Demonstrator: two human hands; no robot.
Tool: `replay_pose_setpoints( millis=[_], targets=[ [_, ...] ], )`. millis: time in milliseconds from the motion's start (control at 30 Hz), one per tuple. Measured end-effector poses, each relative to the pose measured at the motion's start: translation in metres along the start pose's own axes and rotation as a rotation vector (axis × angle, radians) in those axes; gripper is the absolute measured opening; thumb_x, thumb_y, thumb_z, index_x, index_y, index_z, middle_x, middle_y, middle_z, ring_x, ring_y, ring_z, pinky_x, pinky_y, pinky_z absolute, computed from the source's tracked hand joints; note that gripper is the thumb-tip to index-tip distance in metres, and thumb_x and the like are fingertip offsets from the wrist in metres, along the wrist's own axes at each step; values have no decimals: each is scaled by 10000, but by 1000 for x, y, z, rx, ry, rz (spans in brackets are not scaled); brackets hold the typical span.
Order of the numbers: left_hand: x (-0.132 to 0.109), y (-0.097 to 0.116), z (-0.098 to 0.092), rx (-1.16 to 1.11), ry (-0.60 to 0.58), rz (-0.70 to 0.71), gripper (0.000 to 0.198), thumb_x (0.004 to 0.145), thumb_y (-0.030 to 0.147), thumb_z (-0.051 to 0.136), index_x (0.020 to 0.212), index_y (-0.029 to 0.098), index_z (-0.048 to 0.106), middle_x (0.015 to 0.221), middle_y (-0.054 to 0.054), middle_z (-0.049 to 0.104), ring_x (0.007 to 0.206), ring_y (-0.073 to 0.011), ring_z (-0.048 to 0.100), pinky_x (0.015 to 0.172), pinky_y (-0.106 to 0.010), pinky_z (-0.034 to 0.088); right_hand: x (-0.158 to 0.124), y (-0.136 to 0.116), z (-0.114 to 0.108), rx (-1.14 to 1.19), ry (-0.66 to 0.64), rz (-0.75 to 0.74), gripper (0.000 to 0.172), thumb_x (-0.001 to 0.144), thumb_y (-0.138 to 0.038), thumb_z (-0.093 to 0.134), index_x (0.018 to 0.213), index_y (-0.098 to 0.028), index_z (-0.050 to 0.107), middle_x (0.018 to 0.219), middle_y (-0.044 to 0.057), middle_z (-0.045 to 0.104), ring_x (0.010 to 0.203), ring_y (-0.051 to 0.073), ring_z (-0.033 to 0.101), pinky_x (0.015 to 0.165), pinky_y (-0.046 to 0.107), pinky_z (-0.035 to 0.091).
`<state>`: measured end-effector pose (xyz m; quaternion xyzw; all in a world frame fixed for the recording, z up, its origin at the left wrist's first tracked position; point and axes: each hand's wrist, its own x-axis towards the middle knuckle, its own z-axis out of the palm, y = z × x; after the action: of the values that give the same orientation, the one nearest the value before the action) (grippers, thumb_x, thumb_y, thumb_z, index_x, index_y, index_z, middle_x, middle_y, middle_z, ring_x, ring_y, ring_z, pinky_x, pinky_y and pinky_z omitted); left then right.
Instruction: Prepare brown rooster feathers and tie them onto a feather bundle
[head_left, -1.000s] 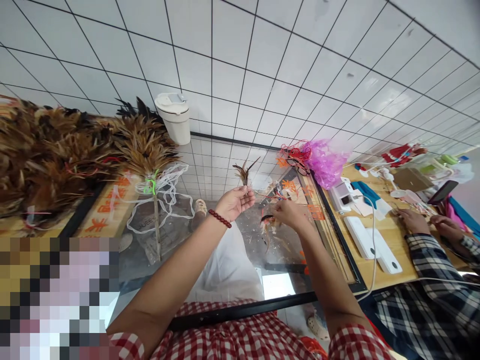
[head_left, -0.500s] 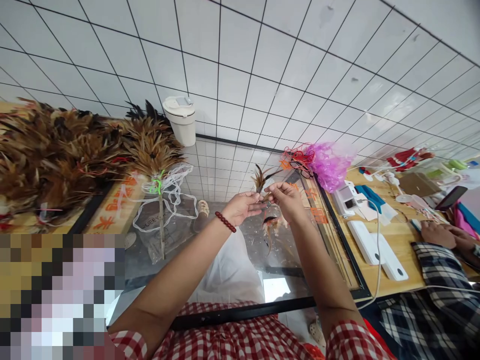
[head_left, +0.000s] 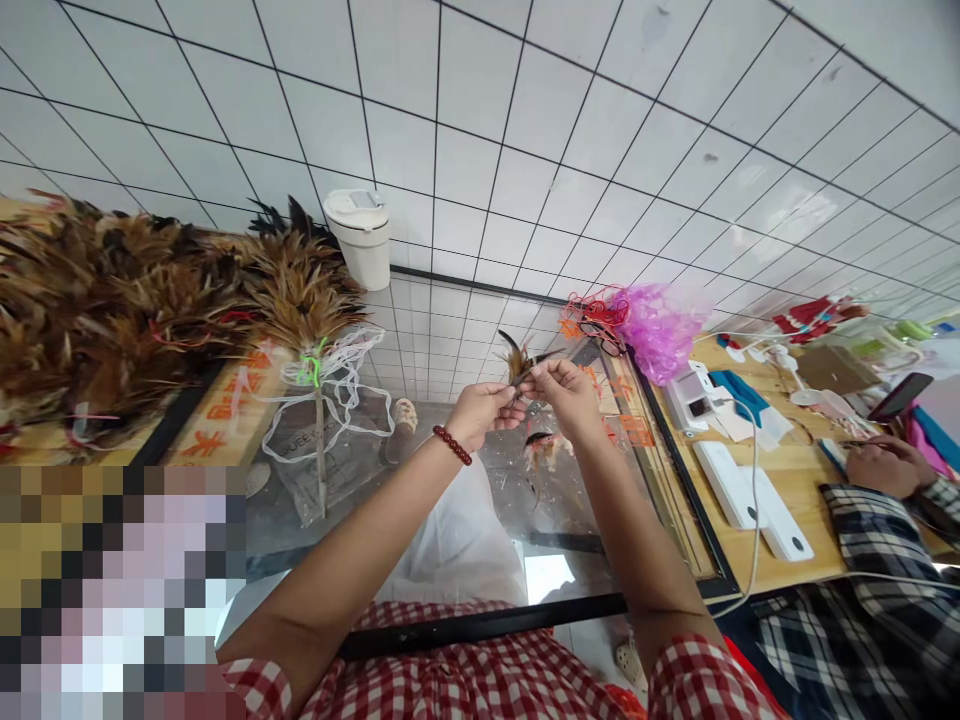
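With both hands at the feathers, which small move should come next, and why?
Perhaps the right hand should align the dark feather beside it with the feather bunch in the left hand, since that feather slants sideways while most of the bunch points upward.

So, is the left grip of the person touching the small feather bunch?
Touching. The head view shows the left grip, a bare hand, pinching the lower end of the small feather bunch between thumb and fingers.
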<state>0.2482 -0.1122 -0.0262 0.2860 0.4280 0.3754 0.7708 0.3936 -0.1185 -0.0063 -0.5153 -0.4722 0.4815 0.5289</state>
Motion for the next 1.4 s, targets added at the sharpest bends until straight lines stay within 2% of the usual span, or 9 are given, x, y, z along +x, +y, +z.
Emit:
replay_pose_setpoints(
  millis=[300,400,500,667,800,967,1100,1200,1400],
  targets=[
    [6,-1,-7,52,-124,-87,104,783,140,703,720,69,660,572,-41,616,450,-80,557,472,-194,472,-4,0,2,-57,-39,-6,382,684,-512,761,758,-181,585,682,12,670,673,143,660,672,286,549],
    [8,-1,-9,-7,-132,-108,103,805,125,667,714,82,644,579,-39,615,462,-85,567,469,-189,474,-6,1,1,-70,-55,-62,338,707,-444,760,870,-187,612,830,20,682,754,134,655,727,283,536],
    [9,1,-10,-7,-91,-64,150,819,104,632,671,88,625,558,-33,601,434,-76,543,444,-180,450,-7,3,-5,-94,0,-72,428,664,-409,790,999,-211,610,982,18,660,728,105,622,680,257,516],
    [6,3,-9,54,-48,63,177,777,121,689,615,88,627,553,-48,611,434,-85,535,453,-203,441,-8,10,-9,-114,-66,110,361,651,-470,780,760,-159,633,613,-36,569,504,66,473,498,211,400],
    [4,2,-7,90,-104,85,179,775,132,700,614,85,640,555,-50,619,457,-88,556,472,-196,448,-8,14,-5,36,-139,176,342,619,-426,813,758,-165,641,570,-53,559,477,55,432,474,194,347],
    [1,4,-9,-40,-200,-40,123,790,178,710,754,64,679,693,-102,682,572,-128,650,549,-219,519,-6,16,-3,220,-175,257,313,587,-368,836,723,-179,626,530,-66,535,488,71,452,506,207,385],
    [1,5,-10,-66,-217,-67,128,790,178,713,789,53,684,748,-123,697,589,-128,659,556,-217,528,-6,18,-2,215,-116,206,287,590,-350,833,710,-180,635,575,-55,573,505,71,472,520,209,398],
    [3,5,-12,-28,-207,-43,150,769,178,731,701,63,664,627,-64,646,461,-77,567,472,-181,474,-5,15,-6,144,-111,182,288,564,-330,850,689,-171,645,606,-47,602,513,61,475,504,195,366],
    [4,3,-14,-23,-388,-160,159,739,181,750,660,82,653,542,-27,570,440,-69,512,414,-163,406,-3,10,-20,198,-400,342,356,594,-408,848,760,-171,641,683,-16,656,561,88,553,546,212,419]
  ],
)
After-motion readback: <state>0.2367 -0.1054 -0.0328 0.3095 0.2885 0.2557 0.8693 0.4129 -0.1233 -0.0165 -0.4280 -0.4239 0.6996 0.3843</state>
